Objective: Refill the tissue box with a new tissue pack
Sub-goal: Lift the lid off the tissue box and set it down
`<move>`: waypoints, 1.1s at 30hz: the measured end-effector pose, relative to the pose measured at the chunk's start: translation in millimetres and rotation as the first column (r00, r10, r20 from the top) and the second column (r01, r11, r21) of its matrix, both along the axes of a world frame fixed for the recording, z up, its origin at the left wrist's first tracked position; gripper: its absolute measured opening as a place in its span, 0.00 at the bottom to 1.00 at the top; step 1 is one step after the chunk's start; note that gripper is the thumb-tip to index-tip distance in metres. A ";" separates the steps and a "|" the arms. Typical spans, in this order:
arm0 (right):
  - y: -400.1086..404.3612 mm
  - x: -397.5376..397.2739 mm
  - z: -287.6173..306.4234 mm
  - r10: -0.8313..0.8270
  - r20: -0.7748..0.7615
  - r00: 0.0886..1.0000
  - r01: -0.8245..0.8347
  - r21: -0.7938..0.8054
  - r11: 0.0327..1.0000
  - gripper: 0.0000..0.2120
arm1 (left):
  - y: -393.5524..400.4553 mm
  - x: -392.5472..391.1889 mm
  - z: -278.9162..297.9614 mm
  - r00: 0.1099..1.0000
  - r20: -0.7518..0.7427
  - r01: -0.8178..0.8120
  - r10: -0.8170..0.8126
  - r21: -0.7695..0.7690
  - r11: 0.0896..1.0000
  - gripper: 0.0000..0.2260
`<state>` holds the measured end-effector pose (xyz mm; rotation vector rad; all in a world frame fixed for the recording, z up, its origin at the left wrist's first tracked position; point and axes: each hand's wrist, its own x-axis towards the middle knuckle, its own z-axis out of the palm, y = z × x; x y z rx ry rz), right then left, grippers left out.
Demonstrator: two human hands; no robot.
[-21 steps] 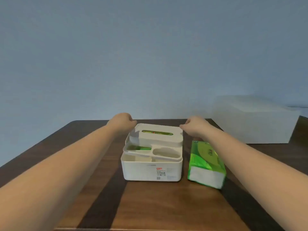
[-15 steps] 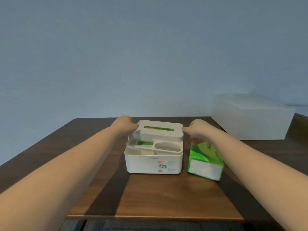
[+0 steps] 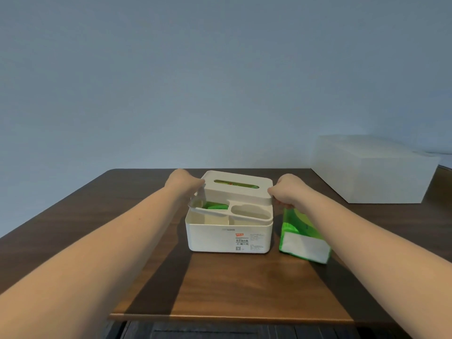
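Observation:
A white plastic tissue box (image 3: 212, 237) stands in the middle of the brown table (image 3: 220, 289). Its white lid (image 3: 254, 195), with a slot on top and tray cut-outs at the front, is raised off the box and tilted. My left hand (image 3: 182, 183) grips the lid's left end and my right hand (image 3: 288, 190) grips its right end. Green packaging shows through the slot and through the left cut-out. A new green and white tissue pack (image 3: 302, 237) lies on the table right of the box, partly under my right forearm.
A large white box (image 3: 371, 172) sits at the table's far right corner. A plain blue-grey wall stands behind the table. The table's near edge runs across the bottom, with a dark floor below it.
The lid has lifted further off the box, mainly at the left. My view has pulled back, so the table's near edge shows now.

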<state>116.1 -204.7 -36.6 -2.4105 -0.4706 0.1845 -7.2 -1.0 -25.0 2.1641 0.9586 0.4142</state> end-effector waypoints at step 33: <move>195.9 -88.2 32.3 0.375 0.193 0.907 -0.311 -0.297 0.903 0.05 | 144.2 -128.2 -22.9 0.893 0.054 -0.432 0.447 -0.182 0.883 0.13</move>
